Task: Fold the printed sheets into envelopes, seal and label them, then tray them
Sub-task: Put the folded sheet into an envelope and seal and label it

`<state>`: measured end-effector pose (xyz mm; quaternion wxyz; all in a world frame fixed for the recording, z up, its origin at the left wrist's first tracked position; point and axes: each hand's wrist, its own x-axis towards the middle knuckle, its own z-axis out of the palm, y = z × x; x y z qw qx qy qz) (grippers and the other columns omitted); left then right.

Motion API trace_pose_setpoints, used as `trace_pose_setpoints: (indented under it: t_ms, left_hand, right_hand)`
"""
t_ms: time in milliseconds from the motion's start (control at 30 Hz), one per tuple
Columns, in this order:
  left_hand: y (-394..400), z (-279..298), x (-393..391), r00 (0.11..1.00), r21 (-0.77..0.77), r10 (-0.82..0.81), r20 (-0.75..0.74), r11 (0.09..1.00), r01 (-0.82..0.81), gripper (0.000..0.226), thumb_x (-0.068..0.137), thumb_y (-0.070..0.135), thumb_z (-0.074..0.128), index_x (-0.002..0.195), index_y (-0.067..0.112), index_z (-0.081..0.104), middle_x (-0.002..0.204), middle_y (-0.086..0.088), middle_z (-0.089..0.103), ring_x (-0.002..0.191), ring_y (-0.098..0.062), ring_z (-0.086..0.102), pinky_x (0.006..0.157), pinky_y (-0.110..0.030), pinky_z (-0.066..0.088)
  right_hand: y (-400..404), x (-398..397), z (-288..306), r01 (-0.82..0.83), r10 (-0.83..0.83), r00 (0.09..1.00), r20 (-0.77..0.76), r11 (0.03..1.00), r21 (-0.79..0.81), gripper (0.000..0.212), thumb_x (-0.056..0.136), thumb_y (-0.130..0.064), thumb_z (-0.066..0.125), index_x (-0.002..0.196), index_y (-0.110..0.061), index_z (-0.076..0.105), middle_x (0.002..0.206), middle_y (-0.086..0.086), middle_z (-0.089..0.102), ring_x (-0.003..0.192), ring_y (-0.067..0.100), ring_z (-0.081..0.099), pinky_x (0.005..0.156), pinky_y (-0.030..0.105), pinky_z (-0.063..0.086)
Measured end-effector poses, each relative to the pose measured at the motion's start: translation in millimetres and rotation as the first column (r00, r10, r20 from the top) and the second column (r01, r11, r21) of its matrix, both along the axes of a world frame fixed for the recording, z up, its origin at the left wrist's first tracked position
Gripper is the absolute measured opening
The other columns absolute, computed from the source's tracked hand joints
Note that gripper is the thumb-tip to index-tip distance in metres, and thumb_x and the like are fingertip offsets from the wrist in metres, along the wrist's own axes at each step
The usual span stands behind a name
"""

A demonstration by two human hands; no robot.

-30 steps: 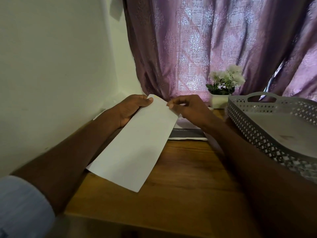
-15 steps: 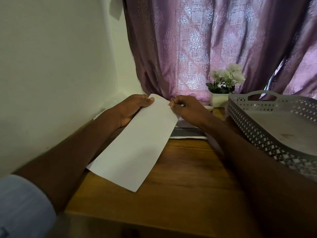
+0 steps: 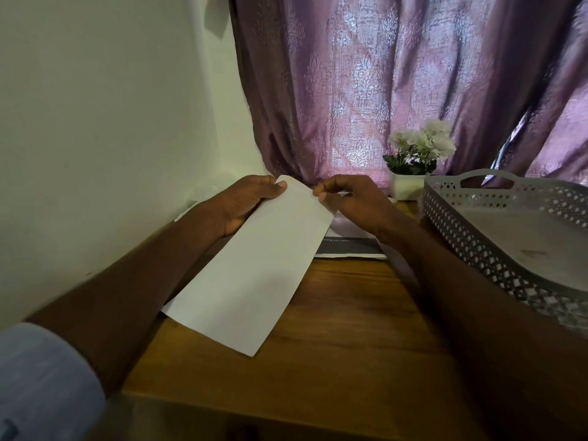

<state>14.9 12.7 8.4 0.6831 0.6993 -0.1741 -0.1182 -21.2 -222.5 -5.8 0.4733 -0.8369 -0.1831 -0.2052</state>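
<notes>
Folded white sheet [image 3: 251, 265] lies slanted across the counter [image 3: 343, 338], near corner toward the front edge, far end lifted slightly between both hands. Left hand [image 3: 245, 202] holds the far left corner, thumb on top, the other fingers curled underneath. Right hand [image 3: 346, 198] pinches the far right corner with curled fingertips.

Step looks like squaring up the far end before creasing or sealing. To do it well: keep both corners level, line the layers up edge to edge, then press the sheet flat on the counter and run a finger along the crease. Loose pinch only, since thin paper wrinkles easily.

Grey tray [image 3: 477, 237] sits to the right, well apart from the sheet, nothing visible in the part shown.

Hard to tell:
- how many layers the sheet has, or whether it is already an envelope
- any print on the sheet; only the blank side shows
- the papers [image 3: 350, 246] behind it, mostly covered by sheet and right wrist, dark band of text unreadable
- tray's right side, cut off by the frame
- no labels or glue in view
</notes>
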Motion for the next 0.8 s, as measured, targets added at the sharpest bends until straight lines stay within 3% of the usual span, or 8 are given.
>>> trace_pose_setpoints:
  t_ms: [133,300,500,667,800]
  left_hand:
    - [2,0,1,1.0,-0.012,0.031,0.0,0.999,-0.031,0.031,0.102,0.02,0.062,0.124,-0.001,0.066,0.113,-0.018,0.074,0.097,-0.03,0.072,0.096,-0.042,0.057]
    - [2,0,1,0.999,-0.009,0.036,-0.008,0.999,-0.036,0.031,0.102,0.021,0.061,0.123,0.0,0.066,0.115,-0.018,0.073,0.098,-0.03,0.072,0.098,-0.044,0.056]
    - [0,0,0,0.999,0.026,0.026,-0.02,0.999,-0.026,0.031,0.103,0.022,0.06,0.123,0.001,0.067,0.114,-0.017,0.074,0.101,-0.031,0.071,0.102,-0.047,0.054]
    - [-2,0,-2,1.0,0.033,0.018,-0.017,0.999,-0.017,0.035,0.102,0.022,0.061,0.128,-0.002,0.064,0.118,-0.019,0.073,0.103,-0.032,0.07,0.104,-0.047,0.053]
    - [-1,-1,-2,1.0,0.028,0.005,-0.02,1.0,-0.004,0.033,0.102,0.022,0.061,0.127,0.0,0.065,0.117,-0.018,0.074,0.104,-0.031,0.071,0.103,-0.047,0.053]
  right_hand:
    - [-6,-2,1,0.026,-0.022,0.998,0.059,0.997,-0.07,0.018,0.09,-0.012,0.074,0.103,-0.021,0.081,0.102,-0.005,0.078,0.094,0.014,0.073,0.089,0.035,0.059]
    - [-4,-3,2,0.043,-0.04,0.995,0.086,0.999,-0.033,0.016,0.083,-0.012,0.082,0.093,-0.024,0.082,0.097,-0.002,0.079,0.089,0.019,0.074,0.088,0.042,0.06]
    - [-3,-6,3,0.03,-0.028,0.999,0.031,0.998,-0.064,0.013,0.089,-0.013,0.075,0.084,-0.026,0.077,0.085,-0.011,0.075,0.08,0.009,0.068,0.076,0.025,0.052]
    - [-1,-7,2,0.011,-0.014,0.999,-0.046,0.997,-0.071,0.014,0.089,-0.012,0.069,0.081,-0.022,0.074,0.083,-0.009,0.072,0.082,0.009,0.064,0.084,0.031,0.052]
    - [0,-9,4,-0.009,0.007,0.998,-0.055,0.999,-0.041,0.012,0.09,-0.01,0.069,0.085,-0.018,0.074,0.084,-0.008,0.072,0.081,0.007,0.063,0.081,0.029,0.049]
